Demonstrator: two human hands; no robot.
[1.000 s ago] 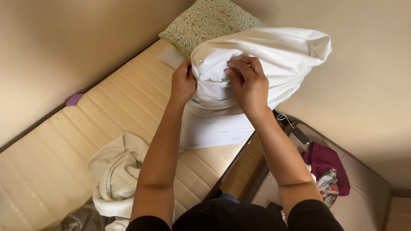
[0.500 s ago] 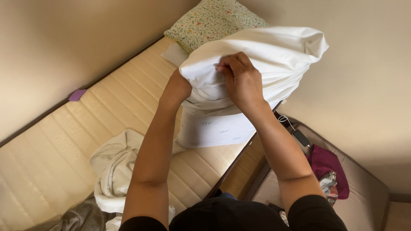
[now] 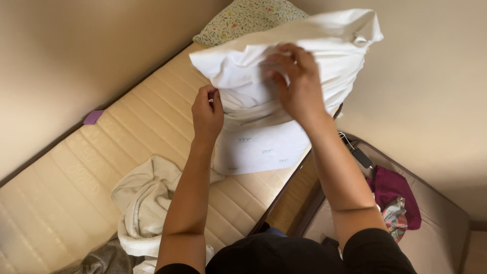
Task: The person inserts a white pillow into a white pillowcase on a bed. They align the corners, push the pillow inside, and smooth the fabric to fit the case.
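White pillow (image 3: 304, 56) in its white pillowcase (image 3: 264, 144) is held up over the head end of the bare cream mattress (image 3: 76, 177). L hand (image 3: 207, 112) pinches the case hem, thumb & fingers pressed together. R hand (image 3: 297, 83) lies on the pillow front, fingers curled into the cloth, slightly spread. Floral pillow (image 3: 238, 20) sits at the mattress's top corner; crumpled cream towel (image 3: 144, 203) near its bottom edge. Magenta cloth (image 3: 395, 190) on the seat at right.
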